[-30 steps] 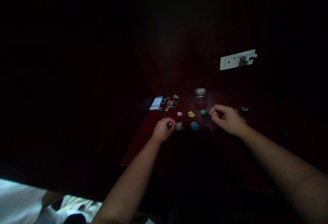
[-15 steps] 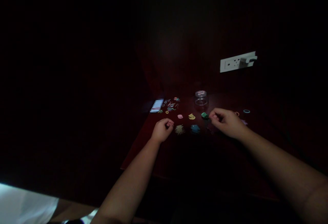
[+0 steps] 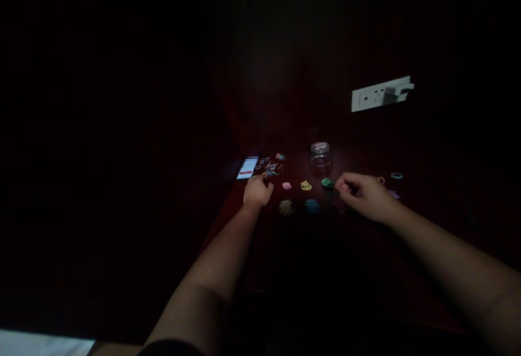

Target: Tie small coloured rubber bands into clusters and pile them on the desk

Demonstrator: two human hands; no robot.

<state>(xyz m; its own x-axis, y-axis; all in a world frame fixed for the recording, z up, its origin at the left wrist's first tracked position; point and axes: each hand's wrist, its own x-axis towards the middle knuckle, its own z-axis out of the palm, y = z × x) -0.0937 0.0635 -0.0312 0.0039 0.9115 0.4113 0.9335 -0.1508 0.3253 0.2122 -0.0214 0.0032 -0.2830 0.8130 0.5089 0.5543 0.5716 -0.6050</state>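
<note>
My left hand (image 3: pixel 258 191) reaches to the scattered coloured bands (image 3: pixel 273 167) on the dark table, its fingers stretched forward and thumb apart. Its fingertips are at a yellow ring (image 3: pixel 264 175), and I see nothing held in it. My right hand (image 3: pixel 363 196) is closed in a pinch just right of a green bundle of bands (image 3: pixel 326 183). What its fingertips hold, if anything, is too dark to make out. Between my hands lie a pink bundle (image 3: pixel 286 185) and a yellow bundle (image 3: pixel 306 185). Nearer are a beige pile (image 3: pixel 286 207) and a blue pile (image 3: pixel 312 206) of thin pieces.
A clear lidded jar (image 3: pixel 321 155) stands behind the bundles. At the left edge lies a lit phone (image 3: pixel 247 168). Beyond my right hand are a teal ring (image 3: pixel 396 175), an orange ring (image 3: pixel 381 180) and something purple (image 3: pixel 394 194). A wall socket (image 3: pixel 380 94) holds a plug.
My left hand has moved forward from beside the beige pile to the scattered bands, and its curled fingers have stretched out. My right hand stays pinched beside the green bundle.
</note>
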